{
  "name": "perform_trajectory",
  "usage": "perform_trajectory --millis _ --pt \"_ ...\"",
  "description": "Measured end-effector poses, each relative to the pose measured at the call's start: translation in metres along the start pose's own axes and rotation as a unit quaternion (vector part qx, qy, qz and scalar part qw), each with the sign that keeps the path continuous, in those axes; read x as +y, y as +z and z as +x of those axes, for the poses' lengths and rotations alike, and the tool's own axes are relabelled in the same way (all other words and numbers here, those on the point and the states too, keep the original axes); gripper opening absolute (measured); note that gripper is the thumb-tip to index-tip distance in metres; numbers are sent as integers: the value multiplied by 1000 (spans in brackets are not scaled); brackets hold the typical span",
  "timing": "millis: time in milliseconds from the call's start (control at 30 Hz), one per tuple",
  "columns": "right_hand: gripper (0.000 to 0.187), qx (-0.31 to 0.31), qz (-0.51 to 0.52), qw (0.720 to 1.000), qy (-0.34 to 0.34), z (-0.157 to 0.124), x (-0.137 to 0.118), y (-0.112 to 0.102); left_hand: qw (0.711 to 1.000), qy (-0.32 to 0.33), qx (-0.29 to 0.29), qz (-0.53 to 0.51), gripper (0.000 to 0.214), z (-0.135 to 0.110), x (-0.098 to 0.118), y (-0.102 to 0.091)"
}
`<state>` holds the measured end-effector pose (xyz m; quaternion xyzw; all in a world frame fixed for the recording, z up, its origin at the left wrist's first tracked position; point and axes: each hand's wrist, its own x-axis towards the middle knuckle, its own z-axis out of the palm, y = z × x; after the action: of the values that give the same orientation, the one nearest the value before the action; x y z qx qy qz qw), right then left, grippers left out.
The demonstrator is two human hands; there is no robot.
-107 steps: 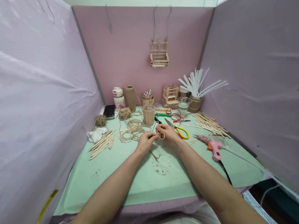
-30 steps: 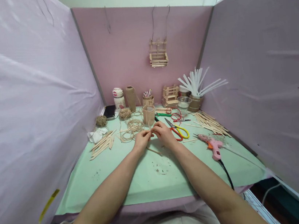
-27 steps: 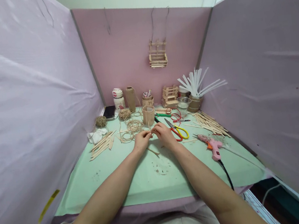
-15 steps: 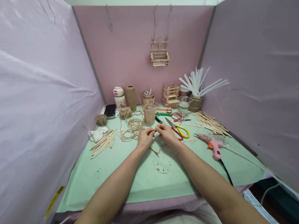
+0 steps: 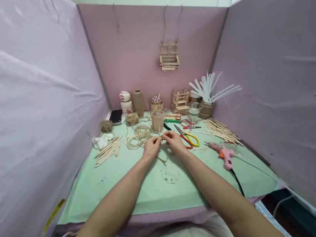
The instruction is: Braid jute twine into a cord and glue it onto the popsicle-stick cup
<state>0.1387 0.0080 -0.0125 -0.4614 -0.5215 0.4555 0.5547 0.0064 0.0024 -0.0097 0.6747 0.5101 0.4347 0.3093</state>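
My left hand [image 5: 151, 148] and my right hand [image 5: 174, 140] meet over the middle of the green mat [image 5: 117, 186]. Both are closed in a pinch on a short piece of jute twine [image 5: 162, 137] held between their fingertips. A loose end of twine [image 5: 161, 159] hangs down to the mat below the hands. A tangle of the same twine [image 5: 140, 134] lies just beyond my left hand, next to a small stick-built cup [image 5: 157, 120].
Scissors with a red and a yellow handle [image 5: 188, 138] lie right of my hands, a pink glue gun [image 5: 222, 154] further right. Wooden sticks lie in piles at left [image 5: 107, 151] and right [image 5: 222, 129]. Jars, twine balls and stick models line the back wall.
The small twine loop seen in my right hand earlier is now drawn in between the fingertips. Both hands stayed in the same spot, shifting only slightly.
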Motion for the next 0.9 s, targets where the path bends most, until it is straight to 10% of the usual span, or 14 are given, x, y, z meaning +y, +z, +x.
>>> perform_trajectory --millis 900 --pt "13 -12 -177 972 -154 -5 -11 -4 992 -19 27 -124 19 0 -3 1"
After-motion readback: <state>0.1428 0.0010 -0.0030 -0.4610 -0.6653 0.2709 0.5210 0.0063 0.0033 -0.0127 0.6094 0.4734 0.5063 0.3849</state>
